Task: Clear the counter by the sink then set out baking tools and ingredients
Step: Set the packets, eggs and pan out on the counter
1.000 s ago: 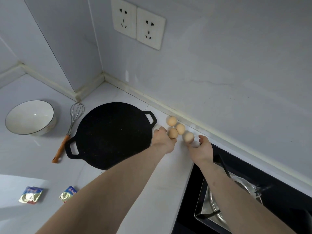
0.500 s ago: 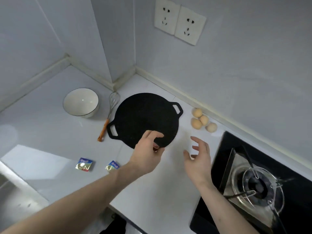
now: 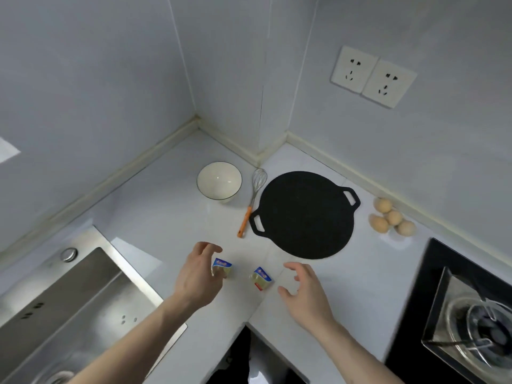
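Two foil butter packets lie on the white counter: the left packet [image 3: 222, 267] and the right packet [image 3: 261, 277]. My left hand [image 3: 199, 275] hovers just left of the left packet, fingers spread and loosely curved, holding nothing. My right hand [image 3: 303, 291] hovers to the right of the right packet, also spread with nothing in it. Farther back sit a white bowl [image 3: 219, 180], a whisk [image 3: 252, 199] with an orange handle, a flat black griddle pan [image 3: 304, 214] and several eggs [image 3: 391, 216] near the wall.
A steel sink [image 3: 69, 306] fills the lower left. A black gas hob [image 3: 468, 314] with a burner is at the lower right. The counter's front edge makes an inner corner between my arms. Two wall sockets [image 3: 372, 76] are above the pan.
Both hands left the eggs by the wall and drew back toward me, now flanking the two butter packets. The view swung left, bringing the sink into sight.
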